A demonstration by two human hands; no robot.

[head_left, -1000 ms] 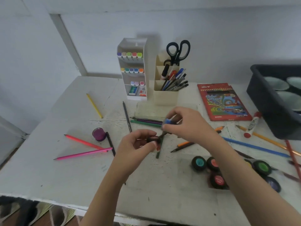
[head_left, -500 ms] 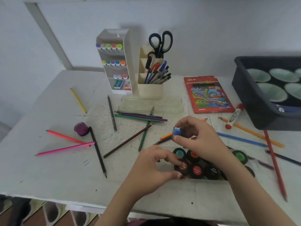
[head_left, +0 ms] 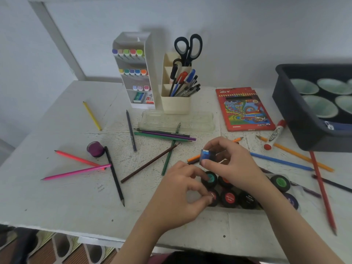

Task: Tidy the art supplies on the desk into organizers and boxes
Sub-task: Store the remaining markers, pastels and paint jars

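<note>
The desk point(head_left: 66, 197) is rough, speckled matt white paint, the case point(head_left: 177, 121) clear glossy plastic, the organizer point(head_left: 175, 103) smooth cream plastic, the pencil box point(head_left: 244, 109) glossy printed card, the bin point(head_left: 297, 121) dark matt plastic, and the pencils point(head_left: 76, 172) painted wood with a slight sheen.

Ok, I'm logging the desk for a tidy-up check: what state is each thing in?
Blue-lidded pot: lid on, pinched in right hand.
Dark red pot: lid on, gripped by left hand.
Purple pot: upright, loose on desk.
Scissors: closed, handles up in holder.
Pencil box: closed, lying flat.
</note>
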